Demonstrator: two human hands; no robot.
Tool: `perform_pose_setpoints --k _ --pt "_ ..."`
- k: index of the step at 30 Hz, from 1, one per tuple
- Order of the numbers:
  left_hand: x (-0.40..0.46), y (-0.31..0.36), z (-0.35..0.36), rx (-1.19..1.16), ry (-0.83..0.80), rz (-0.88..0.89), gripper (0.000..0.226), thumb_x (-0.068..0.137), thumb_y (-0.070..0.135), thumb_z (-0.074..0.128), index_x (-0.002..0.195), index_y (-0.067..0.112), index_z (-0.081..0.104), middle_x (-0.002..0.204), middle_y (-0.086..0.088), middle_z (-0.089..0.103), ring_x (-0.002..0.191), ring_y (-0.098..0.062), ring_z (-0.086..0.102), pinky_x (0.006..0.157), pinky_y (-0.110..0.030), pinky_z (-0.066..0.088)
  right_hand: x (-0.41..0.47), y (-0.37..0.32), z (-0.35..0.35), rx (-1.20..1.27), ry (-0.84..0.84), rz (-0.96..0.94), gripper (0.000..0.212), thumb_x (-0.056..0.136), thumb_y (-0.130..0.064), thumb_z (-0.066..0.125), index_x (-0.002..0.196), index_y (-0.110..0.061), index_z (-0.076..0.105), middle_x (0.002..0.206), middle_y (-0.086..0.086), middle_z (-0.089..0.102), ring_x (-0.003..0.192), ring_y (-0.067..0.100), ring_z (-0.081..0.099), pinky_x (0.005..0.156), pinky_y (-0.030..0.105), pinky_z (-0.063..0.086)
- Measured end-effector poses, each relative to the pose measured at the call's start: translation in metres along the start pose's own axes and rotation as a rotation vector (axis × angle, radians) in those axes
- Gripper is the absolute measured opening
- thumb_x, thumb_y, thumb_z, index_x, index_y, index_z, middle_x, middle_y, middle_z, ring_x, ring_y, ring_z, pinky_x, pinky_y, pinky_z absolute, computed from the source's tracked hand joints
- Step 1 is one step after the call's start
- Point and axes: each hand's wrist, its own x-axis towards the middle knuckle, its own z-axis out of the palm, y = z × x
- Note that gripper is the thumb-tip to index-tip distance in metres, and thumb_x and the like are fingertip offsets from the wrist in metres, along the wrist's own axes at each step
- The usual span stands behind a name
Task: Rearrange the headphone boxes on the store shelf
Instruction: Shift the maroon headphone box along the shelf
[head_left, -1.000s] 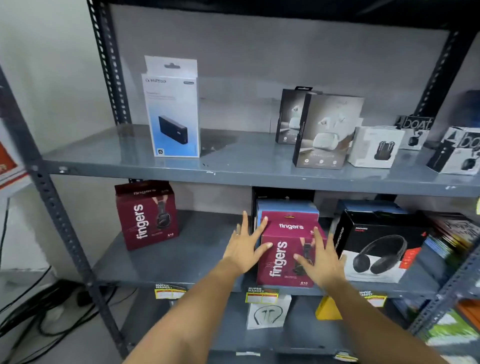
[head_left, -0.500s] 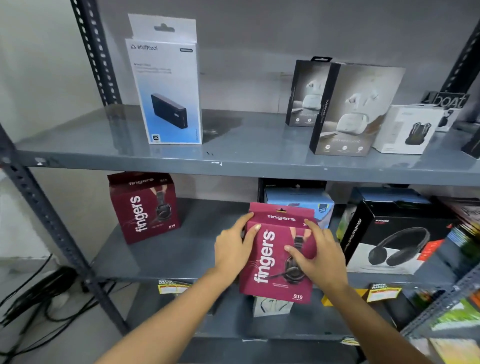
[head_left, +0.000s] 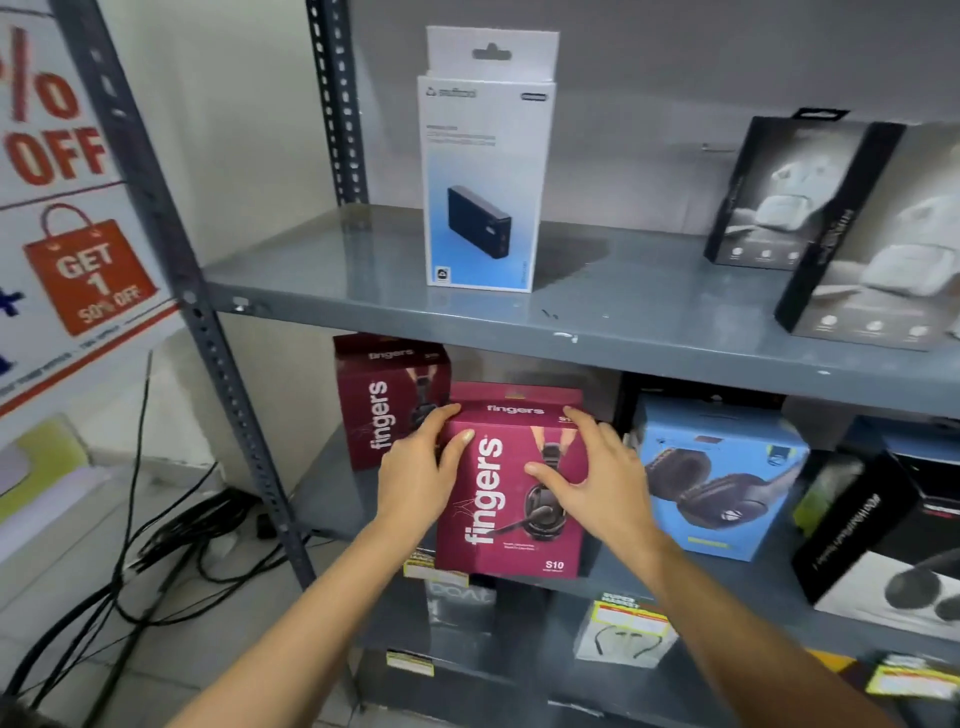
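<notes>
I hold a maroon "fingers" headphone box (head_left: 498, 519) in front of the middle shelf (head_left: 332, 499). My left hand (head_left: 421, 473) grips its left edge and my right hand (head_left: 592, 478) grips its right side and top. A second maroon "fingers" box (head_left: 379, 400) stands on the middle shelf just behind and to the left, partly hidden by the held box. To the right sits a blue headphone box (head_left: 727, 467), and further right a black headphone box (head_left: 883, 540).
The upper shelf (head_left: 623, 312) carries a white and blue power bank box (head_left: 488, 171) and two dark earbud boxes (head_left: 852, 223). A slotted grey upright (head_left: 218, 374) stands at the left. Black cables (head_left: 156, 551) lie on the floor. Small boxes and price tags sit below.
Both hands closed on the maroon box, lifted it off the blue box and carried it left toward the second maroon box. The view has swung left too.
</notes>
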Motion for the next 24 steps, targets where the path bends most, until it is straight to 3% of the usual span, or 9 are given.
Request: perform_pose_setpoints --k 7,11,15,17,20,22,24 --pt "0.016 -0.071 -0.026 0.101 0.019 -0.112 0.063 0.087 0.03 0.072 0.141 0.021 0.042 0.107 -0.013 0.071 0.091 -0.031 0.07 0.082 -0.044 0.056 0.048 -0.057 0.066 0.028 -0.138 -0.112 0.081 0.086 -0.061 0.065 0.152 -0.024 0.036 0.139 0.011 0.057 0.115 0.037 0.067 0.095 0.049 0.056" --pt "0.016 -0.106 -0.024 0.135 0.054 -0.159 0.068 0.086 0.018 0.072 0.145 0.023 0.039 0.124 -0.018 0.065 0.106 -0.036 0.066 0.089 -0.047 0.055 0.059 -0.075 0.095 -0.05 -0.269 -0.138 0.091 0.088 -0.055 0.067 0.159 -0.023 0.021 0.141 0.02 0.052 0.113 0.046 0.066 0.09 0.052 0.058" --pt "0.018 -0.117 -0.02 0.117 0.028 -0.167 0.074 0.086 0.013 0.07 0.148 0.028 0.032 0.149 -0.011 0.044 0.129 -0.035 0.052 0.1 -0.056 0.049 0.059 -0.075 0.107 -0.051 -0.346 -0.12 0.102 0.088 -0.055 0.067 0.162 -0.027 0.003 0.15 0.021 0.041 0.113 0.047 0.065 0.089 0.053 0.058" --pt "0.018 -0.118 -0.016 0.187 0.025 -0.157 0.076 0.086 0.015 0.071 0.149 0.028 0.03 0.158 -0.012 0.029 0.143 -0.038 0.034 0.106 -0.061 0.041 0.056 -0.066 0.104 -0.036 -0.351 -0.141 0.102 0.088 -0.058 0.064 0.162 -0.029 0.0 0.149 0.019 0.043 0.114 0.044 0.065 0.091 0.054 0.057" --pt "0.015 -0.107 -0.012 0.334 0.114 -0.125 0.077 0.084 0.018 0.072 0.151 0.024 0.033 0.165 -0.016 0.003 0.15 -0.045 -0.006 0.116 -0.067 0.015 0.046 -0.043 0.089 -0.017 -0.277 -0.167 0.091 0.092 -0.056 0.06 0.162 -0.022 0.012 0.151 0.014 0.045 0.132 0.038 0.053 0.116 0.056 0.037" --pt "0.015 -0.084 -0.004 0.302 0.223 -0.087 0.069 0.085 0.016 0.07 0.148 0.021 0.041 0.165 -0.018 0.001 0.149 -0.045 -0.011 0.119 -0.062 0.003 0.039 -0.018 0.069 -0.012 -0.171 -0.171 0.075 0.095 -0.049 0.059 0.157 -0.015 0.033 0.151 0.012 0.048 0.138 0.032 0.048 0.123 0.052 0.026" --pt "0.019 -0.055 0.009 0.253 0.281 0.023 0.059 0.087 0.014 0.066 0.143 0.018 0.049 0.165 -0.018 0.006 0.15 -0.044 -0.008 0.119 -0.055 -0.004 0.029 0.008 0.047 0.013 0.023 -0.168 0.059 0.095 -0.044 0.057 0.143 -0.01 0.054 0.137 0.011 0.059 0.129 0.034 0.056 0.12 0.049 0.031"
